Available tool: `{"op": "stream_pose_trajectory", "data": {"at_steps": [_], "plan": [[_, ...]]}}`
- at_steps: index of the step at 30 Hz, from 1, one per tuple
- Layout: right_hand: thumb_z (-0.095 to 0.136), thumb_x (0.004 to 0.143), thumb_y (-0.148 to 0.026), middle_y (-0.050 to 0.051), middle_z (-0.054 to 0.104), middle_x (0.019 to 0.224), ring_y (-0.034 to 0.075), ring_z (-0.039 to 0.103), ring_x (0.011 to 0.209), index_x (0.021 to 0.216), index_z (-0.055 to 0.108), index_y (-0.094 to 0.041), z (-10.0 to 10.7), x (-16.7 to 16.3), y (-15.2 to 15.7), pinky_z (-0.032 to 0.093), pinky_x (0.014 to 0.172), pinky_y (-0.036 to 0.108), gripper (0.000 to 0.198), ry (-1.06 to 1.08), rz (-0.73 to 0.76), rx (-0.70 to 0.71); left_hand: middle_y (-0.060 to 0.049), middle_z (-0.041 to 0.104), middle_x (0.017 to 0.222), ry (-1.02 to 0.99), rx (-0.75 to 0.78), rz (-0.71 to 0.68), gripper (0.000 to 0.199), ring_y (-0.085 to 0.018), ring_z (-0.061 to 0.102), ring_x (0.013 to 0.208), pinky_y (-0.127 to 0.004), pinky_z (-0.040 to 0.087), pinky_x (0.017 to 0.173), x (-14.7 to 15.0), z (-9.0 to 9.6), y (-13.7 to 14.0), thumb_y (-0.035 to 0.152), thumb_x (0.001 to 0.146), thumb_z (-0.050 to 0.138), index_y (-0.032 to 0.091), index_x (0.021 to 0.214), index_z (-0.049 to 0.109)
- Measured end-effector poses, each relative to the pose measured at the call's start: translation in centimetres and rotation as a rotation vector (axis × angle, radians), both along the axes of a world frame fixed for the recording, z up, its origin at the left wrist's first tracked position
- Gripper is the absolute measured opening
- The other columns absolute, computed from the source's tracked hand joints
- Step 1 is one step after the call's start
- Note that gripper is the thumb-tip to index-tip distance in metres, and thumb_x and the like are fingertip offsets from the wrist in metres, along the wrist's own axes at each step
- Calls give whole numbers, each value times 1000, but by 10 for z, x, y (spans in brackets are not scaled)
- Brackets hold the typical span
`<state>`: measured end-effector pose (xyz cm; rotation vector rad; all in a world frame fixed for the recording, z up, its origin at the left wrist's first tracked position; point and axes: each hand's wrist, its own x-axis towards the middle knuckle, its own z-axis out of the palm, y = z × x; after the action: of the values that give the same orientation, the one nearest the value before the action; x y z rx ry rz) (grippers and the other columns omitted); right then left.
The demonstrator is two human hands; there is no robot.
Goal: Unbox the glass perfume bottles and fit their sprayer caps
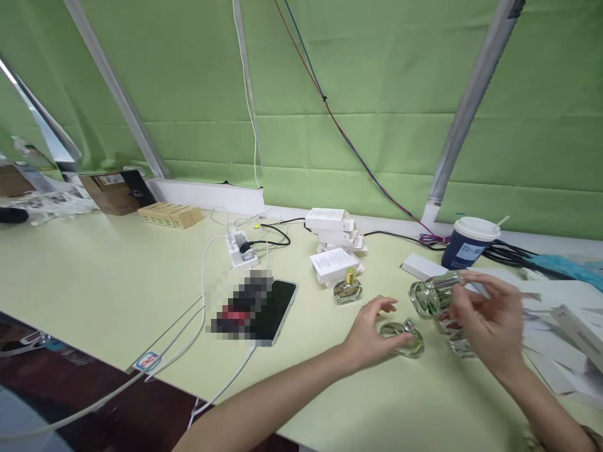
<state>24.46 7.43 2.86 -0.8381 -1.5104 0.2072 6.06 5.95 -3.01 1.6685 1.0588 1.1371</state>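
Observation:
Near the table's front, my left hand (370, 333) is beside a squat clear glass perfume bottle (409, 347) with a silver neck. Its fingers are apart, and the thumb overlaps the bottle's near side; I cannot tell whether it touches. My right hand (492, 323) is closed, its fingers pinching the silver top of another glass perfume bottle (424, 299), which is tilted on its side above the table. Below and behind that hand stand more glass bottles (459, 344), partly hidden. A perfume bottle with a yellow-gold cap (347, 290) stands further left.
White boxes (332, 265) are stacked behind the gold-capped bottle. A phone (277, 311) lies left of my left hand, near a power strip (241, 250). A lidded cup (470, 243) stands at the back right. White cartons (579, 336) lie at the right; tan boxes (172, 215) sit back left.

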Motion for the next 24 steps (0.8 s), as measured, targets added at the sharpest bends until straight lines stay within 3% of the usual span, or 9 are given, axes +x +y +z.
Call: {"op": "stream_pose_trajectory", "data": {"at_steps": [3, 6, 11, 19, 24], "plan": [[56, 82, -16, 7, 52, 101, 5, 53, 51, 106, 48, -20, -12, -21, -4, 43, 38, 19, 25, -156, 131, 1, -5, 63, 96, -9, -52, -31, 52, -16, 56, 92, -31, 44, 85, 0, 2, 0, 46, 64, 71, 20, 107, 59], [54, 83, -13, 6, 51, 97, 5, 53, 53, 110, 49, -19, -25, -30, -11, 47, 43, 18, 28, -242, 129, 21, -5, 65, 90, -37, -36, -53, 38, -13, 56, 83, -26, 43, 75, 1, 2, -1, 42, 67, 68, 15, 94, 64], [52, 84, -14, 8, 51, 99, 8, 56, 62, 111, 52, -19, -40, -29, -19, 49, 47, 18, 27, -291, 99, 11, -2, 57, 76, -31, 33, -64, 35, -6, 42, 63, -19, 34, 56, 0, 1, 0, 39, 64, 68, 13, 87, 65], [52, 86, -22, 6, 50, 102, 2, 44, 44, 107, 56, -21, -46, -33, -27, 41, 39, 19, 21, -121, 148, -184, -4, 58, 77, 99, 309, -120, 25, -11, 49, 69, -21, 40, 62, -11, 1, 7, 29, 61, 61, 14, 81, 61], [56, 84, -24, 7, 53, 99, 5, 47, 48, 101, 58, -20, -51, -38, -30, 41, 41, 21, 19, -138, 163, -185, -4, 55, 77, 139, 396, -150, 25, -12, 48, 69, -23, 41, 64, -14, -2, 8, 35, 65, 56, 15, 81, 55]]}}
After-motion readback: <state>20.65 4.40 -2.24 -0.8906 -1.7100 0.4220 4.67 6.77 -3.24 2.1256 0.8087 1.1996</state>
